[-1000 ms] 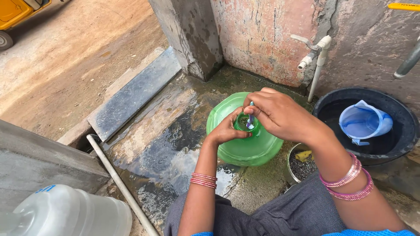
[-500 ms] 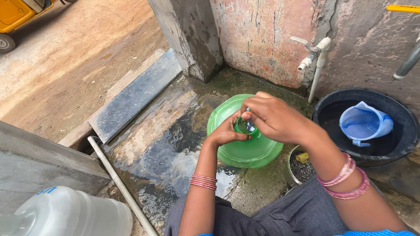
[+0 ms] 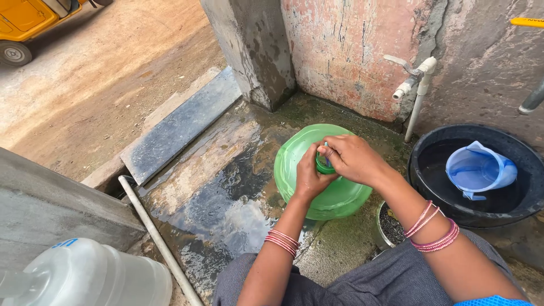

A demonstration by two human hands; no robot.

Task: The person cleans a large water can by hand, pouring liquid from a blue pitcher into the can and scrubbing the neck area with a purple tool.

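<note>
A large green water jug (image 3: 294, 158) stands upright on the wet concrete floor in front of me. My left hand (image 3: 309, 178) grips its neck from the near side. My right hand (image 3: 354, 158) covers the jug's mouth (image 3: 324, 167), fingers closed over a small thing there; what it holds is mostly hidden. Both wrists carry pink bangles.
A black tub (image 3: 430, 164) of water with a blue jug (image 3: 479, 170) floating in it sits at right, below a white tap pipe (image 3: 418, 93). A small metal bowl (image 3: 388, 226) stands by my knee. A clear water jug (image 3: 85, 277) lies at bottom left beside a white pipe (image 3: 156, 238).
My right hand has shifted slightly over the jug's mouth and now covers it more fully. The left hand stays on the neck.
</note>
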